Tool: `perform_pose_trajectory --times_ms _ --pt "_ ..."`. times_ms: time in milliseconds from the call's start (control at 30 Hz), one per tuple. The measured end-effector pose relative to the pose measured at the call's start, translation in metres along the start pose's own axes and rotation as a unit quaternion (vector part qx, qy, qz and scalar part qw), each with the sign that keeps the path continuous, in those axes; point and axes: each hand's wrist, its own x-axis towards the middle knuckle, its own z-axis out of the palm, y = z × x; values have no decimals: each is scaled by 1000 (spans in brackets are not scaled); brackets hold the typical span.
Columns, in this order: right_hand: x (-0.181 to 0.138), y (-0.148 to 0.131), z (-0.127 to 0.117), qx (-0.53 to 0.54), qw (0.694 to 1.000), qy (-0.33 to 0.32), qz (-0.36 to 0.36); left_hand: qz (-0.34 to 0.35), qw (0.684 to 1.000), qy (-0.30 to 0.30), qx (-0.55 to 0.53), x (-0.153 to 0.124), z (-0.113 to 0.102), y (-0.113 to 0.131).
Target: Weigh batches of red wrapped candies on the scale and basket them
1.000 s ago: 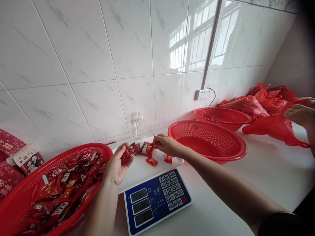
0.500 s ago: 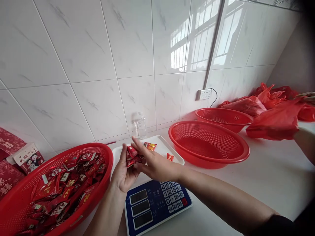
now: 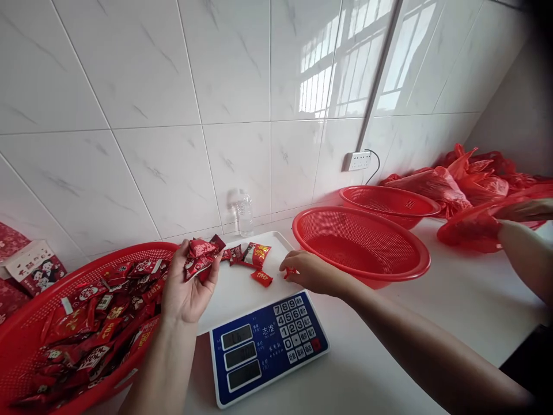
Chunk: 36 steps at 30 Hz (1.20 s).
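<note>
My left hand (image 3: 190, 288) is closed around several red wrapped candies (image 3: 201, 253), held above the left side of the scale's white tray (image 3: 224, 300). At the tray's right edge, my right hand (image 3: 313, 274) pinches a small red wrapped candy (image 3: 290, 272) between thumb and fingers. Between the hands, a red and gold candy packet (image 3: 257, 255), a small red candy (image 3: 261, 278) and a dark red candy (image 3: 235, 254) lie on the tray. In front of the tray is the scale's blue keypad panel (image 3: 270, 349), its displays showing faint digits.
A red perforated basket (image 3: 170, 249) full of wrapped sweets stands at left, beside patterned boxes (image 3: 37, 268). Two more red baskets, one nearer (image 3: 360, 248) and one behind (image 3: 389, 202), stand right. A clear bottle (image 3: 245, 213) is by the wall. Another person's hand (image 3: 529, 210) holds a red bag (image 3: 469, 227).
My hands have parted: the left moved left with its candies, the right moved right to a candy at the tray's edge. Digits now show on the scale. The other person's red bag has shifted.
</note>
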Motion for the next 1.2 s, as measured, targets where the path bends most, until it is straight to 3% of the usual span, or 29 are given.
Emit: perform_pose_trajectory --times_ms 133,233,333,500,633,733,800,1000,1200 --pt "13 -21 11 19 999 33 -35 -24 999 19 15 7 -1 -16" --pt "20 -35 22 24 995 -3 -96 -35 999 20 17 10 -2 -23" --pt "22 -41 30 7 994 -16 -104 -32 999 16 22 9 -2 -22" --pt "21 -16 6 -36 998 46 -15 -13 1000 8 12 5 -2 -12" --pt "16 24 -34 -99 979 137 112 4 1000 -1 4 1 -1 -3" --pt "16 39 -41 -136 967 150 152 14 1000 -6 -3 -2 0 1" --pt "22 34 -30 -140 974 128 126 16 1000 -9 -4 -5 2 3" --pt "61 -14 26 -101 994 -19 -26 25 999 -22 -3 -14 3 8" --pt "80 -20 40 -99 993 -17 -55 25 999 -39 -23 -15 0 16"
